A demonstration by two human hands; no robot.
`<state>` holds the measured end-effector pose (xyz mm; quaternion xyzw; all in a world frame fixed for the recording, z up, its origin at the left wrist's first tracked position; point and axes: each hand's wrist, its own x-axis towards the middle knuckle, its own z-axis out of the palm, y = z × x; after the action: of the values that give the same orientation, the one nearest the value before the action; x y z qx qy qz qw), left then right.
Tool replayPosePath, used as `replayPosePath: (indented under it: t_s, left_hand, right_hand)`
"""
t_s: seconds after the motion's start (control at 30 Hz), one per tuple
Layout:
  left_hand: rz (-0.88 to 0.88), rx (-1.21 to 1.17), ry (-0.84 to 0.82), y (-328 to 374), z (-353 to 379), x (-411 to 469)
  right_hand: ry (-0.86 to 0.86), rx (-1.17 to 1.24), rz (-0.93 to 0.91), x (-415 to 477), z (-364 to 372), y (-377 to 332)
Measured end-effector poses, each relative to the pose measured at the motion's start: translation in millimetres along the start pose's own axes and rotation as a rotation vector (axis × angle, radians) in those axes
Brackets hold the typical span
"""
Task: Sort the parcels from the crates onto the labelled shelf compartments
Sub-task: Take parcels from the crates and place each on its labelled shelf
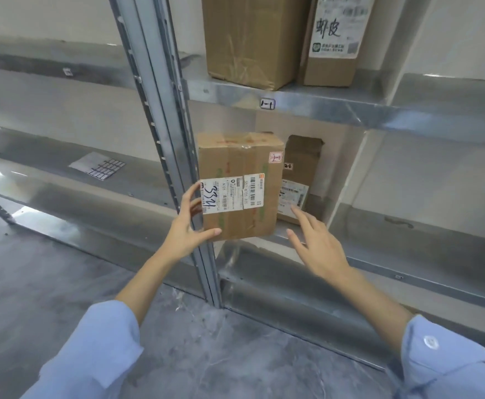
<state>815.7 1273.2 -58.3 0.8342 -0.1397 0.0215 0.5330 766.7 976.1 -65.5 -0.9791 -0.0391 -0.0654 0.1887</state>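
Now L hand point(188, 226) grips parcel point(241, 185) at shelf point(393, 240) edge, R hand point(317, 244) open beside it.

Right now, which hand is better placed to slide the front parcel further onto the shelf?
Left. The left hand grips the front parcel at its left edge; the right hand hovers open beside it, not holding it.

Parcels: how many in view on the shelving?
4. Upper shelf: a plain box and, right of it, a labelled box. Shelf below: a front box held by the left hand, with a smaller box behind it to the right. Others could be hidden behind these.
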Motion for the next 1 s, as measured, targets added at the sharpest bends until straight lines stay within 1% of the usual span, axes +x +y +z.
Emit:
replayPosePath:
  t_s: [0.23,0.53,0.63,0.83,1.0]
  left_hand:
    - [-0.012,-0.051,-0.069,-60,17,67]
    - [0.016,-0.032,-0.174,-118,34,119]
    - [0.01,-0.017,-0.16,-127,41,131]
    - [-0.004,0.011,-0.054,-138,59,143]
    - [-0.002,0.0,-0.051,-141,60,145]
  right_hand:
    - [-0.024,-0.092,0.103,6,19,32]
    - [-0.003,-0.037,0.192,5,67,33]
    - [0.016,-0.016,0.219,8,79,27]
    - [0.043,-0.029,0.251,12,88,21]
    - [0.051,-0.047,0.283,6,90,15]
